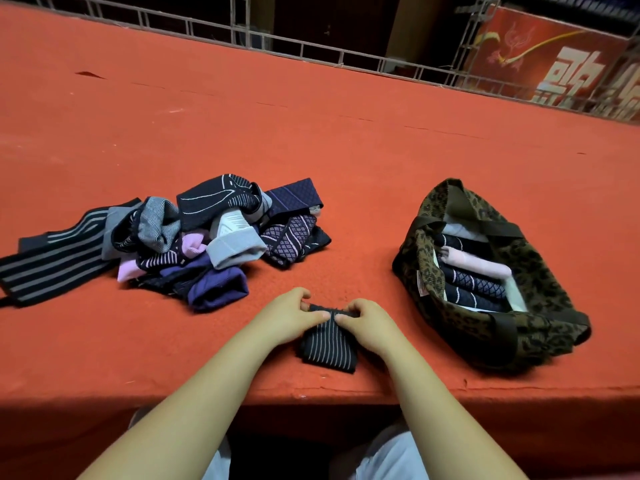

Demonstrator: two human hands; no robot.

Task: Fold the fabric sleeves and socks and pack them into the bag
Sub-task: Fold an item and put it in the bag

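Observation:
A dark sock with thin white stripes lies folded on the red table near its front edge. My left hand and my right hand both pinch its far end, fingers curled over the fold. To the left lies a loose pile of socks and sleeves in black, grey, purple and pink. At the right stands an open leopard-print bag holding several folded pieces, dark ones and a pink one.
The red felt table stretches far back to a metal railing. A long black and grey striped sleeve trails from the pile toward the left edge. The table's front edge runs just below my forearms.

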